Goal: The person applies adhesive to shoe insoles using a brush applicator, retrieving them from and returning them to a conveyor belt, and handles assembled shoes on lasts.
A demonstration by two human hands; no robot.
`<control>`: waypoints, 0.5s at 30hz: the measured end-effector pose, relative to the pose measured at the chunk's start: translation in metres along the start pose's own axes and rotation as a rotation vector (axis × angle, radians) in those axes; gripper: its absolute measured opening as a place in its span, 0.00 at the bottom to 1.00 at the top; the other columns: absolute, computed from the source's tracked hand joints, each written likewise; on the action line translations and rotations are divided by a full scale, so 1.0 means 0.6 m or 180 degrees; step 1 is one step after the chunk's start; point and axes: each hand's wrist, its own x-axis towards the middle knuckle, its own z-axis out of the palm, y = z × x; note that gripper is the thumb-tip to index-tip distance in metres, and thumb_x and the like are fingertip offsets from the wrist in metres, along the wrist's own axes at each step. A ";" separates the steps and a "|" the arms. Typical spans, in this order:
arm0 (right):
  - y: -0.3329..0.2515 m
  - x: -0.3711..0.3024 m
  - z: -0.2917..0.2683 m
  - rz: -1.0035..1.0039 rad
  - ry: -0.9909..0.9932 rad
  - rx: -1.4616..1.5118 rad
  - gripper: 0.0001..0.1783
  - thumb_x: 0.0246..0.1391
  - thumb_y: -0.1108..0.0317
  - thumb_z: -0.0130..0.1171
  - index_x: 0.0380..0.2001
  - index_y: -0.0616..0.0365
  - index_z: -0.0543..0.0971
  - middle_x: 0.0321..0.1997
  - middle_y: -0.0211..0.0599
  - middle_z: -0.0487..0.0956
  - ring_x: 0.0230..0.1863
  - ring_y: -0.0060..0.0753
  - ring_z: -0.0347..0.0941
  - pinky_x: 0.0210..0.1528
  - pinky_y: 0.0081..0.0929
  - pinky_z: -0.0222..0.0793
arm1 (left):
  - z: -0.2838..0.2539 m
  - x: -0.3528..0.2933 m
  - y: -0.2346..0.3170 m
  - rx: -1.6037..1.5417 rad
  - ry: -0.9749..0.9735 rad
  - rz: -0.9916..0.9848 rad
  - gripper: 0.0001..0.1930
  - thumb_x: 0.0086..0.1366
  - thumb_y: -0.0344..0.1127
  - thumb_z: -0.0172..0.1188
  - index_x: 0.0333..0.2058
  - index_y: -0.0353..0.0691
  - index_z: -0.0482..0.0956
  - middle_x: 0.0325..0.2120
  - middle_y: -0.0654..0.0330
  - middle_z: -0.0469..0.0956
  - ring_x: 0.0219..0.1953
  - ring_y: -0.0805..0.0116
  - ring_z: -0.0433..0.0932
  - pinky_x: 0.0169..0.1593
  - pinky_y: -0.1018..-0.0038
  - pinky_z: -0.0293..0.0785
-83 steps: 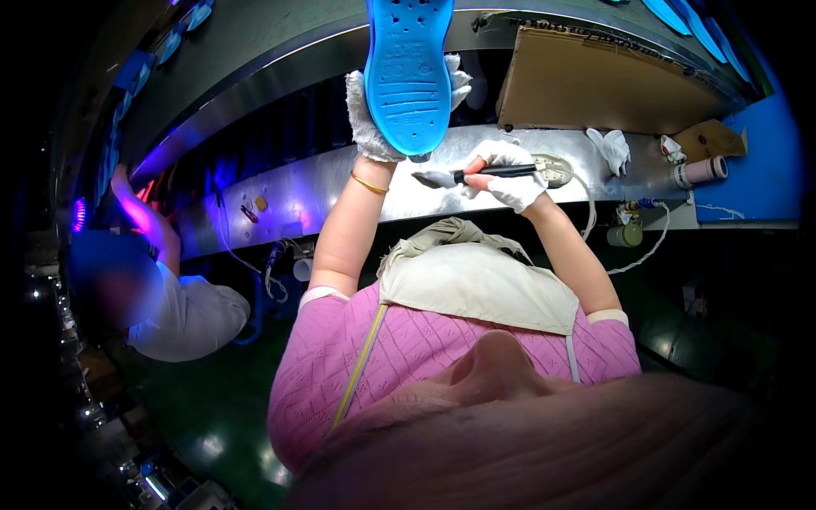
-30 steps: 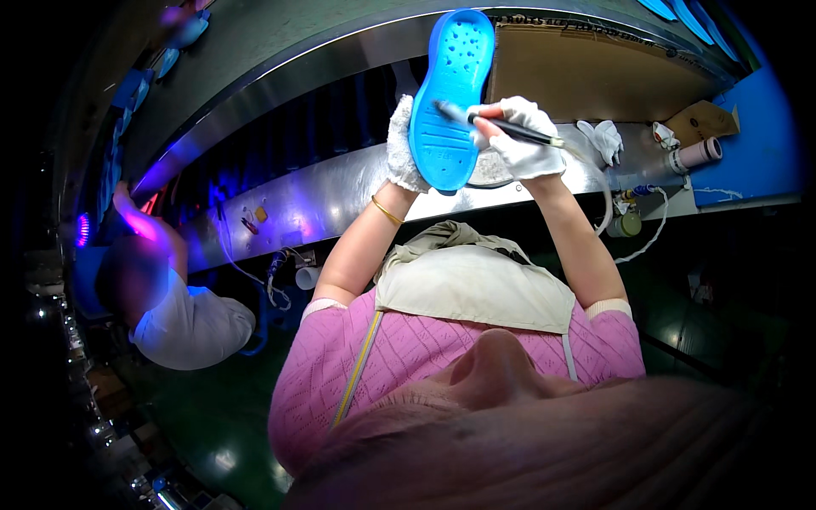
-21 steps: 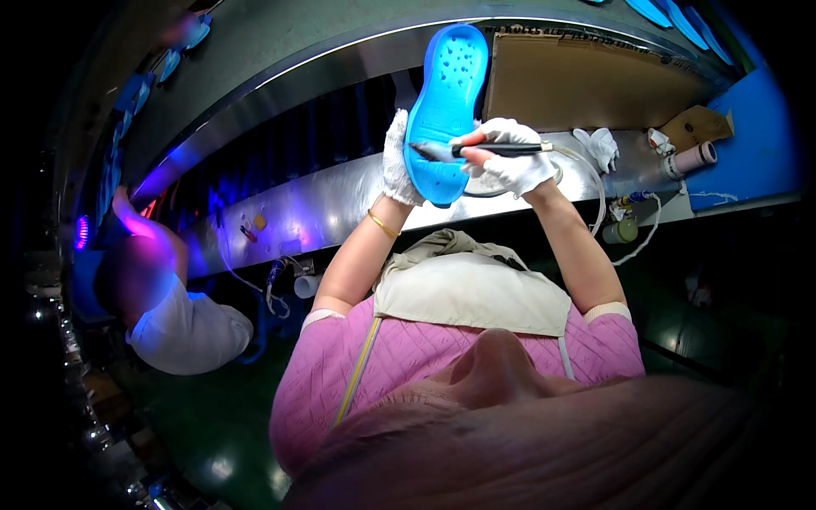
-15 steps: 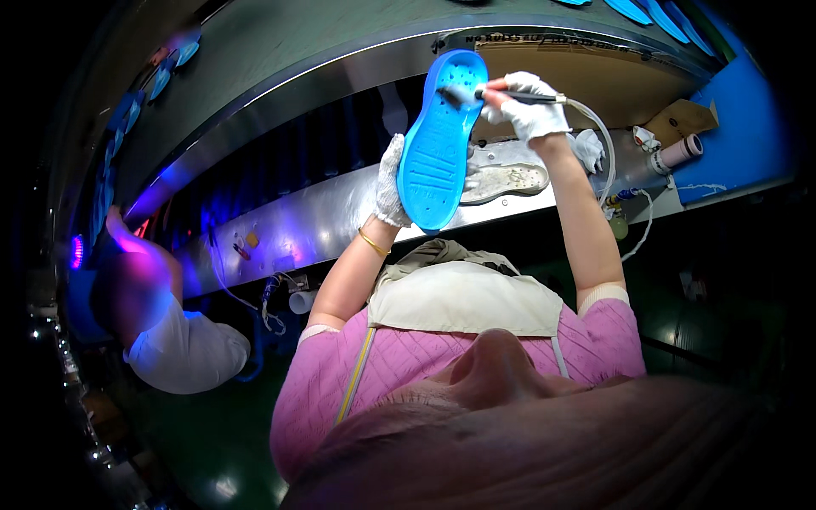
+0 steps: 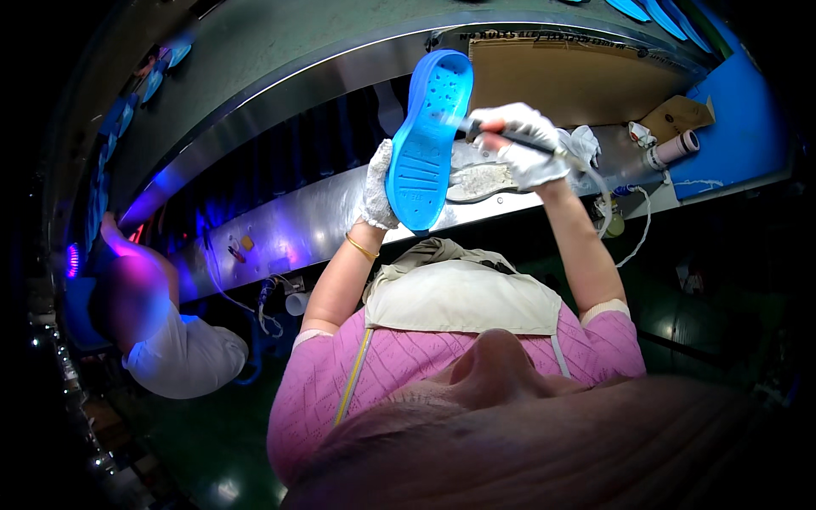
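Observation:
A bright blue shoe sole (image 5: 419, 166) stands nearly upright, its patterned face toward me, with small holes in the upper end and ridges below. My gloved left hand (image 5: 375, 189) is closed on its left edge, near the lower half. In my gloved right hand (image 5: 535, 153) is a brush (image 5: 515, 135) with a dark handle, bare fingertips pinching it. Its bristles, smeared by motion, are at the sole's upper middle. From the handle's back end runs a pale hose (image 5: 605, 204). Behind the sole, a worn, whitish sole-shaped form (image 5: 483, 182) lies on the metal bench (image 5: 319, 208), partly hidden.
A cardboard sheet (image 5: 561, 85) stands behind the bench. Rightward are a crumpled white cloth (image 5: 583, 146), a pink cylinder (image 5: 677, 148) and an open carton flap (image 5: 680, 117). Beyond runs a grey-green belt (image 5: 340, 34) with blue soles (image 5: 629, 11). Another person (image 5: 185, 353) works at left.
The sole and my left hand have shifted slightly left. My right hand has moved the brush down from the sole's upper end toward its middle, and the hose has swung.

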 end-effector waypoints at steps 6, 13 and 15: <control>-0.005 0.066 -0.039 -0.1188 -0.0052 -0.1622 0.11 0.42 0.82 0.64 0.31 0.58 0.80 0.36 0.38 0.78 0.35 0.30 0.77 0.37 0.22 0.73 | 0.010 0.001 0.000 0.0594 -0.0185 0.0191 0.38 0.64 0.62 0.46 0.58 0.31 0.63 0.50 0.43 0.73 0.47 0.50 0.78 0.54 0.60 0.73; -0.059 0.043 0.009 -0.1016 -0.0842 -0.1346 0.13 0.37 0.85 0.60 0.27 0.56 0.79 0.33 0.40 0.79 0.35 0.39 0.77 0.39 0.29 0.73 | 0.017 0.001 0.020 0.0337 0.0151 0.0426 0.37 0.65 0.62 0.45 0.58 0.32 0.63 0.50 0.46 0.73 0.47 0.54 0.77 0.50 0.60 0.76; -0.061 0.053 0.027 -0.1289 -0.0855 -0.1374 0.13 0.36 0.85 0.61 0.28 0.57 0.79 0.35 0.42 0.78 0.34 0.39 0.77 0.37 0.28 0.73 | 0.018 0.010 0.028 0.0302 0.0189 0.0471 0.38 0.65 0.63 0.44 0.58 0.32 0.63 0.50 0.46 0.73 0.47 0.54 0.78 0.50 0.61 0.77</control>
